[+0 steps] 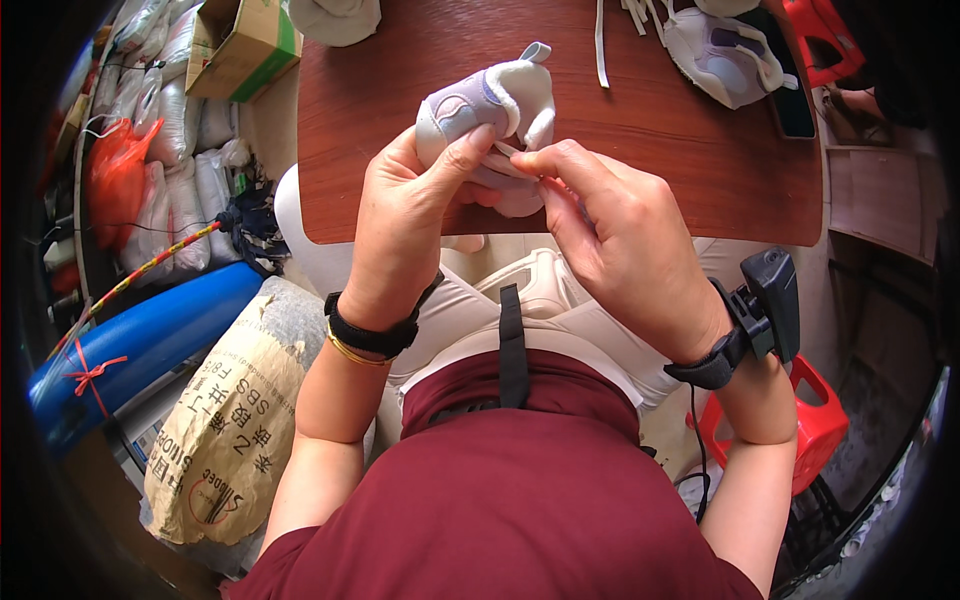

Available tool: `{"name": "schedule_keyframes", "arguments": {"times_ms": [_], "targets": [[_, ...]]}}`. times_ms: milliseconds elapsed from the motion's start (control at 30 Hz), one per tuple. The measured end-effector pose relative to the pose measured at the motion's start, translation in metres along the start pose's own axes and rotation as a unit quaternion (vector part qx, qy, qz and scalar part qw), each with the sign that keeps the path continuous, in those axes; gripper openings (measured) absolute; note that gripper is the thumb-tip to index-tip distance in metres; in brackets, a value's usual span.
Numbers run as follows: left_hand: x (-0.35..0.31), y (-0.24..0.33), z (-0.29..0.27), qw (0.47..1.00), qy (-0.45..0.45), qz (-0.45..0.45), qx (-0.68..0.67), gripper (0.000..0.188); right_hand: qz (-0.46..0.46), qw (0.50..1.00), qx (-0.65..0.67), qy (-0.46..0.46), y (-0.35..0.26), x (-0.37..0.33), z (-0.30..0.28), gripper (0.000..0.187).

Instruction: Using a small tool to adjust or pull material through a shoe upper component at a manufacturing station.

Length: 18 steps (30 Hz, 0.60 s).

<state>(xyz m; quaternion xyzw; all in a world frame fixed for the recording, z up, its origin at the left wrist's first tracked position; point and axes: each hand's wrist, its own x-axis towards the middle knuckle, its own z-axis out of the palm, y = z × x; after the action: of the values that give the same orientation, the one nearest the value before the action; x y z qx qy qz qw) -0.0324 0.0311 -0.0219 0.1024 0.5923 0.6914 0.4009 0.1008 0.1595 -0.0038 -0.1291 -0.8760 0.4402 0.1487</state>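
small lavender-white shoe [468,108]: between the hands, above near edge of table [360,150] | pull loop [537,51] pointing away | left hand [408,205] gripping left side | right hand [622,215] pinching near right side

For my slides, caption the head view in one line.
Left hand holding a lavender shoe over a brown table, right hand pinching at its side.
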Motion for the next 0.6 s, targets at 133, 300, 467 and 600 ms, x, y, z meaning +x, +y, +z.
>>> {"name": "schedule_keyframes", "arguments": {"times_ms": [133, 300, 467, 600], "targets": [[0.004, -0.008, -0.001, 0.999, -0.002, 0.012, 0.032, 0.021, -0.005, 1.0, -0.005, -0.003, 0.002, 0.001, 0.0, 0.021], [0.009, -0.039, 0.012, 0.975, 0.052, 0.193, 0.095, 0.022, -0.033, 0.999, -0.017, 0.022, 0.014, 0.002, 0.008, 0.017], [0.012, -0.048, 0.018, 0.961, 0.062, 0.245, 0.114, 0.017, 0.119, 0.97, 0.206, -0.046, 0.016, 0.013, 0.003, 0.022], [0.014, -0.051, 0.019, 0.93, 0.081, 0.312, 0.177, 0.012, 0.221, 0.915, 0.329, -0.072, 0.012, 0.016, -0.001, 0.02]]}}
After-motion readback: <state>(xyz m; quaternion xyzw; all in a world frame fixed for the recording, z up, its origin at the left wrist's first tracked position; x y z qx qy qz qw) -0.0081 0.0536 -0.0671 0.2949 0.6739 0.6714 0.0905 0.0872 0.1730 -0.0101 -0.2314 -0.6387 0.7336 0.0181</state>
